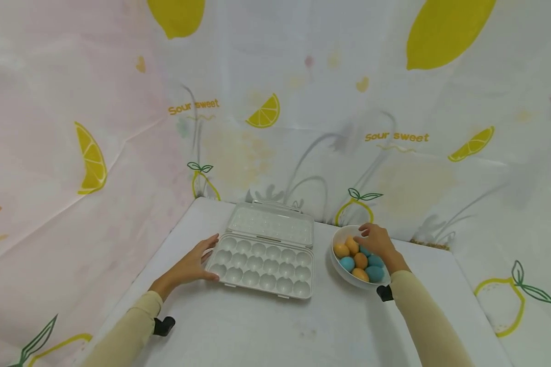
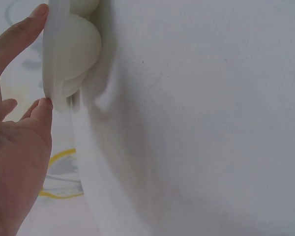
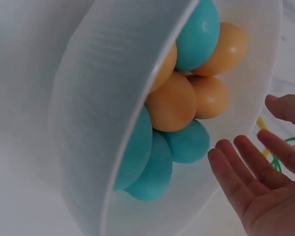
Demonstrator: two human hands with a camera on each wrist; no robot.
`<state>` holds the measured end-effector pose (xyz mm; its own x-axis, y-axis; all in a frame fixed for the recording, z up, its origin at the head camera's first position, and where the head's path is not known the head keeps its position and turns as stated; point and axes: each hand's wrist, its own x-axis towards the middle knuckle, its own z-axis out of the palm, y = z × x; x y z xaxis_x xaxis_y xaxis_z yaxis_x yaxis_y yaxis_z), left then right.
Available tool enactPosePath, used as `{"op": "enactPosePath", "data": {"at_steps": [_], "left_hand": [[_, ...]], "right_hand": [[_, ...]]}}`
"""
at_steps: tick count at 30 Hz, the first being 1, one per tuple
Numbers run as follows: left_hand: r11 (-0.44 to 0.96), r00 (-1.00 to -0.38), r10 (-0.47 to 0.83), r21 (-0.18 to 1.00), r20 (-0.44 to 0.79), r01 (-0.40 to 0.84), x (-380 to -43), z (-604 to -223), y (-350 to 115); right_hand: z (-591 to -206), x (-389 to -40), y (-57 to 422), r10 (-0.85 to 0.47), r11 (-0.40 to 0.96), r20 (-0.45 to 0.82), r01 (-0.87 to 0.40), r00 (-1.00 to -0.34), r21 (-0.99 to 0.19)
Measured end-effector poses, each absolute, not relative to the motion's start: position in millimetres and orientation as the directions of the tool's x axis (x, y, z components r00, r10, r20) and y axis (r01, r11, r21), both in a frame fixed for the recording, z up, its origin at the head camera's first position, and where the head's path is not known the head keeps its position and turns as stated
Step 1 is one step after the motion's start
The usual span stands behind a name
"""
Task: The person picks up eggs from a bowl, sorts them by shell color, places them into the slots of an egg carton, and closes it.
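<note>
A white plastic egg tray (image 1: 259, 264) lies on the table with its clear lid (image 1: 270, 224) folded back, its cups holding nothing. My left hand (image 1: 194, 262) rests at the tray's left edge, thumb and fingers spread. In the left wrist view, fingertips (image 2: 38, 11) touch the rim, beside the rounded undersides of the cups (image 2: 81, 49). To the right stands a white bowl (image 1: 341, 271) of orange eggs (image 1: 360, 260) and blue eggs (image 1: 375, 274). Over the bowl's far side is my right hand (image 1: 379, 241), its loosely bent fingers holding nothing, close to a blue egg (image 3: 188, 141).
The white table (image 1: 257, 326) reaches back to a wall covering (image 1: 275, 163) printed with lemons. Another printed sheet (image 1: 73, 204) borders the left side. Black wrist straps (image 1: 164, 326) show at both cuffs.
</note>
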<state>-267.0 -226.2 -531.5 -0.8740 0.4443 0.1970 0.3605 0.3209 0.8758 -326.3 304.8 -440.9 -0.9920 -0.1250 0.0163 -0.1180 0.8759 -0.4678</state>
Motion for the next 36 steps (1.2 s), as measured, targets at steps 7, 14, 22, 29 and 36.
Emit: {"op": "enactPosePath", "data": {"at_steps": [7, 14, 22, 29, 36], "left_hand": [[0.32, -0.898, 0.409, 0.896, 0.164, 0.309, -266.0, -536.3, -226.8], [0.33, -0.902, 0.402, 0.894, 0.159, 0.304, -267.5, -536.3, -226.6], [0.332, -0.884, 0.433, 0.881, 0.175, 0.337, -270.8, -535.3, -227.6], [0.339, -0.881, 0.434, 0.872, 0.188, 0.353, -270.1, -536.5, -227.8], [0.336, -0.865, 0.448, 0.854, 0.225, 0.396, -271.7, -536.1, -228.1]], "right_hand": [[-450.8, -339.5, 297.6, -0.11, 0.885, -0.064, -0.068, -0.992, -0.46], [-456.5, -347.6, 291.7, -0.09, 0.895, -0.119, -0.028, -0.989, -0.444], [-462.2, -346.9, 285.6, -0.028, 0.858, -0.207, 0.082, -0.978, -0.507], [-466.8, -346.6, 283.0, -0.008, 0.881, -0.204, 0.089, -0.979, -0.465], [-469.3, -348.8, 282.1, -0.035, 0.906, -0.06, -0.006, -0.998, -0.424]]}}
